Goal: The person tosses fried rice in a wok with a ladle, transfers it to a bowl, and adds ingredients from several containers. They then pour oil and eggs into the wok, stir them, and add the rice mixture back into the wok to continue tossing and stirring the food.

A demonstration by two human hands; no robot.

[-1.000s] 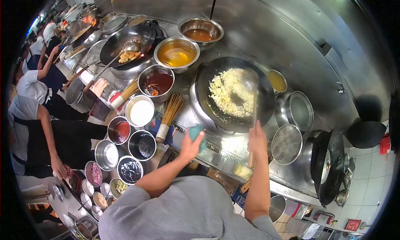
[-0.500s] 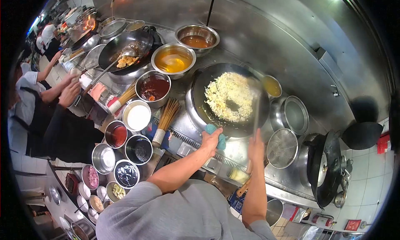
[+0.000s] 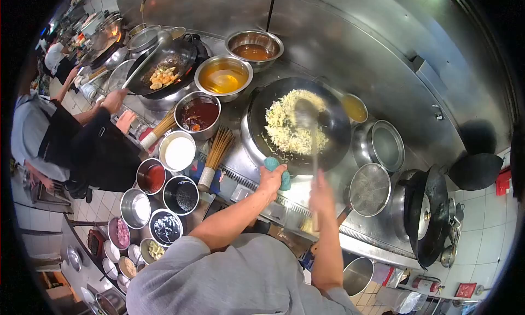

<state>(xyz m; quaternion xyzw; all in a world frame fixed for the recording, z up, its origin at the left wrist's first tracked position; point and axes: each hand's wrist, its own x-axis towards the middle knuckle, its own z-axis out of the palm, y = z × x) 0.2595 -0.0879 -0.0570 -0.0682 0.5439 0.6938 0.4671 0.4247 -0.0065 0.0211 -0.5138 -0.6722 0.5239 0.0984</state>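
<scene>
My left hand (image 3: pixel 272 182) is closed round a teal cloth (image 3: pixel 279 173) at the near edge of a large wok (image 3: pixel 339 134). Inside the wok lies a heap of pale yellow fried rice (image 3: pixel 287 126). My right hand (image 3: pixel 321 197), blurred by motion, grips the long handle of a ladle (image 3: pixel 306 113). The ladle's bowl rests over the upper middle of the rice and is also blurred. Just right of the wok hangs the wire strainer (image 3: pixel 369 190), close to my right forearm.
Bowls of yellow oil (image 3: pixel 223 77), dark red sauce (image 3: pixel 198 114) and white powder (image 3: pixel 179 151) stand left of the wok, beside a bamboo brush (image 3: pixel 219 151). A co-worker (image 3: pixel 71 134) handles another wok (image 3: pixel 164 69) at far left. Stacked woks (image 3: pixel 426 216) stand at right.
The ladle has swung left from the wok's right side onto the rice, my right hand moving left with it. The wok has tilted or shifted slightly. The co-worker's ladle has lifted off the food.
</scene>
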